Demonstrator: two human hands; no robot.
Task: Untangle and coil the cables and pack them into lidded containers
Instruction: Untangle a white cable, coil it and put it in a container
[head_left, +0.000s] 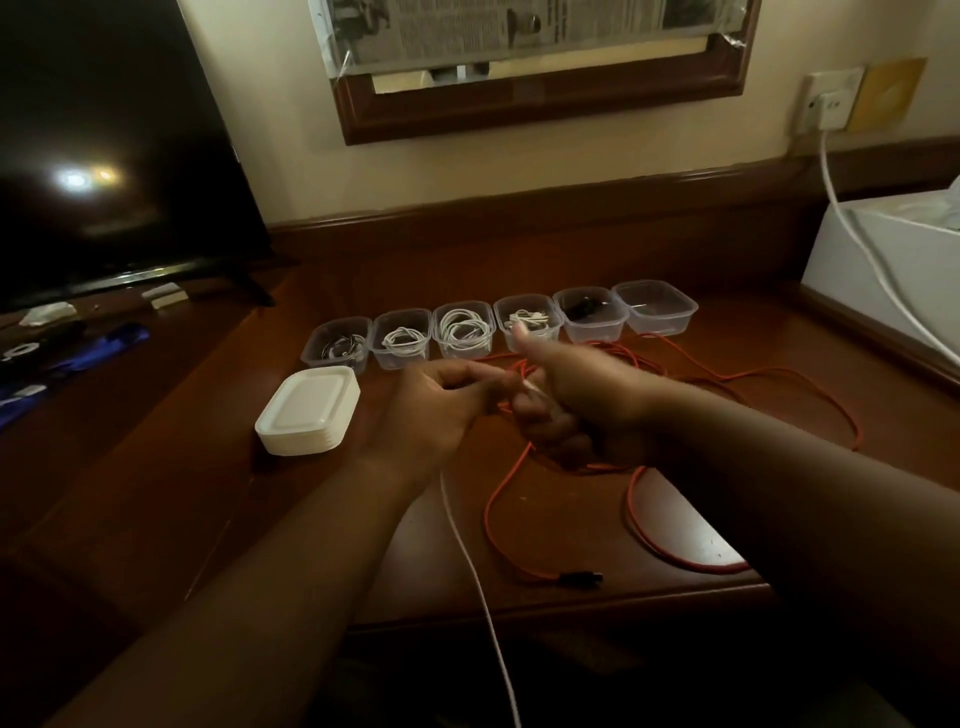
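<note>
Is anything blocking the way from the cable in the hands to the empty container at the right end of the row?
Nothing visible does. The empty container is open, its lid off; the lids are stacked at the left. Between the hands and it lie only flat loops of the orange cable on the table.

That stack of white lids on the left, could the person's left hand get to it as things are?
Probably yes, once freed. The stack of white lids sits beside the left hand with bare wooden desk between them. But that hand is busy, fingers curled by the white cable, so it must let go first.
</note>
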